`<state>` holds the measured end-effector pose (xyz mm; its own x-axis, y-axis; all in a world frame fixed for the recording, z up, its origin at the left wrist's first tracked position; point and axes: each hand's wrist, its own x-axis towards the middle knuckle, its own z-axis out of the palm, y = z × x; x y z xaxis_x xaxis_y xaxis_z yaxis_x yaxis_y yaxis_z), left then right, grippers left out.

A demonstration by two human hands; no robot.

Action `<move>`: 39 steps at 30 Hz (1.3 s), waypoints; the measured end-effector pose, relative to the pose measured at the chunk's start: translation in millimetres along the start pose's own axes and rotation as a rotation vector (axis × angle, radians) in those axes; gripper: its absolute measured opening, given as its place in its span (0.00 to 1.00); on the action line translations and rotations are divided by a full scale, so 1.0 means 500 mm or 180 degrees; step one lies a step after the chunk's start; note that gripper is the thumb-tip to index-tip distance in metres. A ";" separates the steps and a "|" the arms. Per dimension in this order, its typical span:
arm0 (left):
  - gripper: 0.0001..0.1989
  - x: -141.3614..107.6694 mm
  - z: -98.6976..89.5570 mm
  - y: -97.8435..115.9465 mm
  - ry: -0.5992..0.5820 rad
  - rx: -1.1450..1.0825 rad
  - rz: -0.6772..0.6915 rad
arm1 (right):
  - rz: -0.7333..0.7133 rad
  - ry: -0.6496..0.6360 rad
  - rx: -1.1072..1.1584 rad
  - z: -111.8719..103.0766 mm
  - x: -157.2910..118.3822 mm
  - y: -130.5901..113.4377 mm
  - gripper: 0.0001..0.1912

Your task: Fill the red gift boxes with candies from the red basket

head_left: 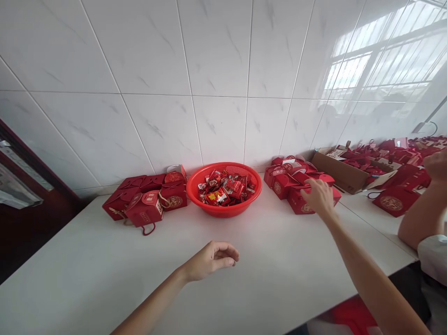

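Above the white table, in front of the red basket, my left hand (pixel 216 260) is loosely curled and holds nothing; a gap shows between its thumb and fingers. On the right, my right hand (pixel 319 196) is over a red gift box (pixel 299 204), thumb and fingers apart at its top; whether they touch it is hard to see. More red gift boxes (pixel 281 182) stand grouped beside and behind it. Wrapped candies (pixel 226 186) in red and brown wrappers lie in the red plastic basket (pixel 225 211).
Several closed red gift boxes (pixel 145 207) with cord handles stand left of the basket. A cardboard carton (pixel 335 174) of red boxes sits at the back right. Another person's forearm (pixel 424 209) reaches in near a red box (pixel 394 200). White tiled wall (pixel 220 56) borders the table (pixel 115 265).
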<state>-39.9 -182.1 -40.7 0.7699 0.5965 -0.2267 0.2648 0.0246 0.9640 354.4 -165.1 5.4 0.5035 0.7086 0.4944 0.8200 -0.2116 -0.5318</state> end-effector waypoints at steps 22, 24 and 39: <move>0.17 -0.008 -0.030 0.000 0.0042 0.0264 -0.0094 | 0.0135 -0.1086 -0.1424 0.104 -0.082 0.063 0.19; 0.17 -0.015 -0.039 0.014 -0.0003 0.0474 -0.0071 | 0.0121 -0.1054 -0.1395 0.103 -0.074 0.079 0.18; 0.18 -0.185 -0.333 0.110 0.4129 0.2324 -0.0252 | -0.0365 -0.0485 0.0242 0.129 -0.084 0.061 0.14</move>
<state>-193.2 -102.5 56.5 -0.1961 0.9028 0.3827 0.8071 -0.0730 0.5858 340.7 -158.1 -76.2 0.3561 0.8201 0.4480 0.8438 -0.0763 -0.5312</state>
